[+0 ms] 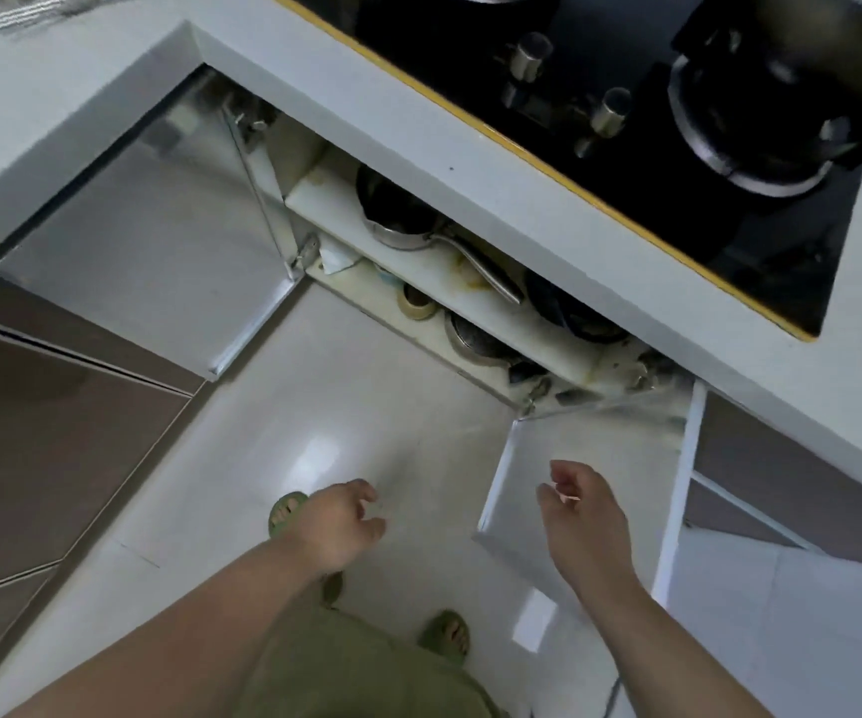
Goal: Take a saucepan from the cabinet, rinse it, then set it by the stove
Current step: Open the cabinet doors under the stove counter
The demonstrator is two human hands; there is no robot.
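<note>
The cabinet under the stove stands open, both doors swung out. A steel saucepan with a long handle sits on the upper shelf, its handle pointing right. My left hand hovers over the floor, empty, fingers loosely apart. My right hand hangs in front of the right cabinet door, empty, fingers curled but apart. Both hands are well below and apart from the saucepan. The black gas stove lies in the white counter above.
The left cabinet door is open. A dark pan sits right of the saucepan. Below are a tape roll and a metal lid. A pot stands on the right burner. My feet are on the pale floor.
</note>
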